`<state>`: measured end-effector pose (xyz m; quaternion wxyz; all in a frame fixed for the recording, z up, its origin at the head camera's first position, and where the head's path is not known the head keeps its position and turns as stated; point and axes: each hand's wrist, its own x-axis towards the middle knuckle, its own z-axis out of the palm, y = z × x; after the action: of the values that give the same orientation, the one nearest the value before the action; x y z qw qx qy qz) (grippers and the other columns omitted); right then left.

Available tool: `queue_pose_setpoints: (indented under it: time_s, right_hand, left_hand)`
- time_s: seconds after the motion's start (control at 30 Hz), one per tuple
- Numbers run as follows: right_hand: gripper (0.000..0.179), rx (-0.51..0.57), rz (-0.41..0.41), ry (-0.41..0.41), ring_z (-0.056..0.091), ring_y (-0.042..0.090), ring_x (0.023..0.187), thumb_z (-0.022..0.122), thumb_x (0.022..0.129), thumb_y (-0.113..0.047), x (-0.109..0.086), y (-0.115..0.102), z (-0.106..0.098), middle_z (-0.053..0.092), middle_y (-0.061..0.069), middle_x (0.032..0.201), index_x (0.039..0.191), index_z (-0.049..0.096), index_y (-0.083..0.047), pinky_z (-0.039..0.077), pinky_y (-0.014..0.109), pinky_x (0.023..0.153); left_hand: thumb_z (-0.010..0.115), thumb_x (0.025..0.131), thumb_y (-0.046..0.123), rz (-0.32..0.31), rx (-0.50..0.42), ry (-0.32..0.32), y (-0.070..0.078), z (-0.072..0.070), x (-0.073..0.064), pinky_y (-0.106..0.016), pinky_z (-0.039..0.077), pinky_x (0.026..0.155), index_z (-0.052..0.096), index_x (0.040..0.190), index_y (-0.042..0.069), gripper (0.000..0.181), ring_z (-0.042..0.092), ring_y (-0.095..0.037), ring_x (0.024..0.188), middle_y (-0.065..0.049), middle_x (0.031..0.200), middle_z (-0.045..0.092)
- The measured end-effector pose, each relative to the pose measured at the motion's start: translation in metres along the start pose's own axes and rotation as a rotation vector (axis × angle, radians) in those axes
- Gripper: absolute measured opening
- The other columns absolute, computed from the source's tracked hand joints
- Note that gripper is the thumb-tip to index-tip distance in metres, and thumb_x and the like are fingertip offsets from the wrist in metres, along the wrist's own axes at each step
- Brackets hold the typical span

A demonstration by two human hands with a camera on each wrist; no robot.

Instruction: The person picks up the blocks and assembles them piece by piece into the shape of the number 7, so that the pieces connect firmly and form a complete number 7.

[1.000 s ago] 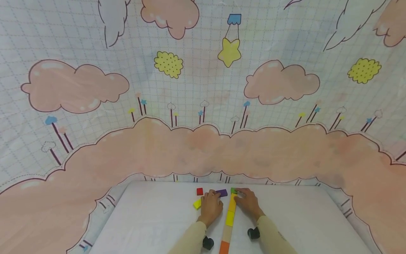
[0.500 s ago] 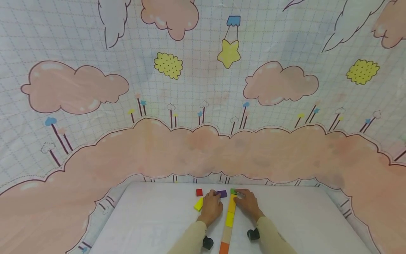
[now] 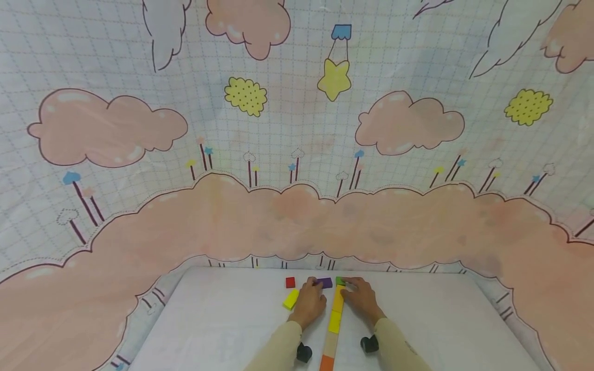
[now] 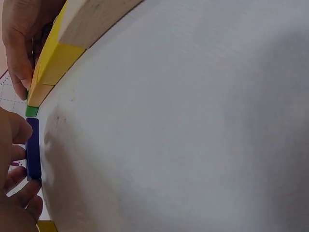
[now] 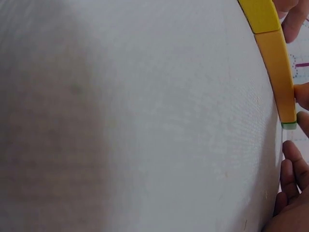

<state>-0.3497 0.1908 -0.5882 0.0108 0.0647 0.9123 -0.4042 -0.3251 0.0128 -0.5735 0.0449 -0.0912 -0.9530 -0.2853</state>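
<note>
My left hand grips a purple block, with the thumb on one side and fingers along the other in the left wrist view. My right hand is at the far end of a straight row of blocks. Its fingers hold the small green block, and its thumb lies against the light-orange block. Toward me the row continues with a yellow block, a bare-wood block and an orange block. One end of the purple block points at the green block, close to it.
A small red block and a loose yellow block lie left of my left hand. Dark wrist devices hang under both sleeves. Behind the white table rises a cloth backdrop printed with clouds.
Both hands and the row of blocks stay almost in place. The head view has shifted very slightly, and a little more of the loose yellow block shows beside my left hand.
</note>
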Motion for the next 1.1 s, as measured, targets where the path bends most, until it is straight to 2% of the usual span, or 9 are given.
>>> queue_pose_setpoints:
  time_s: [0.27, 0.47, 0.6, 1.1]
  right_hand:
    - [0.037, 0.007, 0.001, 0.001, 0.038, 0.042, 0.136, 0.068, 0.09, -0.029, -0.002, -0.003, -0.002, 0.049, 0.014, 0.145, 0.127, 0.066, -0.023, 0.025, 0.069, 0.11]
    - [0.036, -0.007, -0.044, 0.02, 0.044, 0.041, 0.132, 0.069, 0.09, -0.027, -0.002, -0.002, 0.0, 0.054, 0.014, 0.14, 0.125, 0.067, -0.021, 0.029, 0.066, 0.11]
    - [0.035, -0.007, -0.045, 0.026, 0.045, 0.04, 0.132, 0.069, 0.09, -0.026, -0.002, -0.001, 0.001, 0.055, 0.013, 0.14, 0.125, 0.068, -0.021, 0.03, 0.065, 0.11]
    - [0.036, -0.002, -0.029, 0.036, 0.043, 0.038, 0.134, 0.068, 0.09, -0.027, -0.003, -0.002, 0.001, 0.056, 0.011, 0.14, 0.125, 0.067, -0.022, 0.029, 0.064, 0.111]
  left_hand:
    - [0.065, 0.093, 0.024, -0.015, 0.045, -0.022, 0.001, 0.003, 0.006, -0.045, 0.045, 0.106, 0.06, 0.134, 0.008, 0.044, 0.054, -0.03, 0.128, -0.011, 0.146, 0.049]
    - [0.066, 0.093, 0.026, -0.019, 0.05, -0.006, 0.003, 0.006, 0.008, -0.045, 0.045, 0.106, 0.06, 0.135, 0.008, 0.046, 0.055, -0.03, 0.127, -0.011, 0.145, 0.05]
    - [0.066, 0.093, 0.027, -0.016, 0.057, -0.004, 0.003, 0.009, 0.008, -0.045, 0.046, 0.106, 0.059, 0.136, 0.008, 0.048, 0.055, -0.03, 0.127, -0.011, 0.146, 0.049]
    - [0.058, 0.098, 0.026, -0.024, -0.045, -0.044, 0.007, 0.013, 0.01, -0.046, 0.042, 0.109, 0.054, 0.139, 0.004, 0.046, 0.05, -0.03, 0.132, -0.013, 0.15, 0.043]
